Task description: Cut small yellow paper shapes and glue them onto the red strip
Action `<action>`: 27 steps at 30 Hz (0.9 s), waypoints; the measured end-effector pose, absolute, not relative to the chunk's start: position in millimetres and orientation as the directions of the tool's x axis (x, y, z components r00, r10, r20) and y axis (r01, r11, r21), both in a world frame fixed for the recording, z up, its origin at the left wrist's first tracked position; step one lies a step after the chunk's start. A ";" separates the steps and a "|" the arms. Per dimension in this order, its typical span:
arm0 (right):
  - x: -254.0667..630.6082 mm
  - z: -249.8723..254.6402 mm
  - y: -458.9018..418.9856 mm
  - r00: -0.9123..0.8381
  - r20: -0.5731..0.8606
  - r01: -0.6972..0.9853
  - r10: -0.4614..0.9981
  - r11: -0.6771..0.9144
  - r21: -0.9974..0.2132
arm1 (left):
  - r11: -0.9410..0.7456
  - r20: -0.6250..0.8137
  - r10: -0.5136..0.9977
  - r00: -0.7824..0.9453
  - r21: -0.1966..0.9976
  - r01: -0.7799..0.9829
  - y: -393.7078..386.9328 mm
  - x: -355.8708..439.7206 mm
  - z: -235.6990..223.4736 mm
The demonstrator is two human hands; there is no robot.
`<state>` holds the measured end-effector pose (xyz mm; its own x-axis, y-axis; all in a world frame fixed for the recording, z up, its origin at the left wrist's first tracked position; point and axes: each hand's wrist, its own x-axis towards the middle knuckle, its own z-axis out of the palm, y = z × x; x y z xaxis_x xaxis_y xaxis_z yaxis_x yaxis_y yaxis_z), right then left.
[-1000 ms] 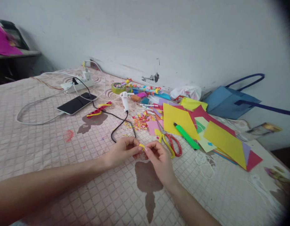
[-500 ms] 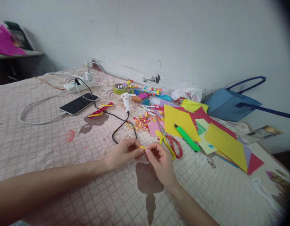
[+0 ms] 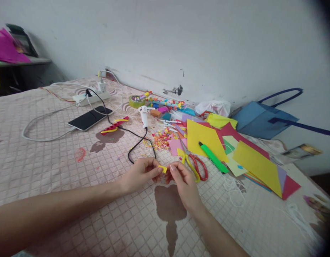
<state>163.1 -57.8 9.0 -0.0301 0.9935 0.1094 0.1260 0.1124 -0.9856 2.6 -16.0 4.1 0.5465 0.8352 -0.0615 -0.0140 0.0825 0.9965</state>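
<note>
Between my hands is a small piece of yellow paper [image 3: 162, 169], bent at its right end. My left hand [image 3: 141, 174] pinches its left end between thumb and forefinger. Closed fingertips of my right hand [image 3: 184, 182] are at the paper's right edge, the thumb slightly back from it; the exact contact there is hard to make out. Just beyond my right hand lie scissors [image 3: 195, 165] with one yellow and one red handle. A white glue gun [image 3: 144, 117] stands farther back, its black cord [image 3: 131, 150] running toward my left hand.
Yellow paper sheets [image 3: 205, 140] and a green cutter [image 3: 213, 158] lie at right, near tangled white string [image 3: 233, 185]. Paper scraps [image 3: 165, 139] are heaped in the middle. A red-and-yellow strip [image 3: 115, 125], a phone [image 3: 90, 118] and a power strip [image 3: 94, 96] are at left. A blue bag [image 3: 264, 119] leans on the wall.
My right thumb has drawn back a little to the right, so more of the yellow paper shows between my hands. My left hand keeps its pinch. The view has shifted slightly.
</note>
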 end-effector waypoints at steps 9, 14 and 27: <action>161.3 11.1 -57.0 -0.029 0.108 0.171 0.994 0.112 -0.979 | 0.090 -0.048 0.831 0.555 0.995 -0.048 -18.2 3.4 5.1; 161.3 11.0 -57.4 -0.029 0.143 0.224 0.989 0.146 -0.964 | 0.094 -0.047 0.827 0.560 0.994 -0.054 -18.9 3.8 5.5; 160.6 13.5 -58.0 -0.081 0.087 0.248 0.993 0.105 -0.963 | 0.012 -0.012 0.844 0.537 1.000 0.004 -18.3 0.5 9.0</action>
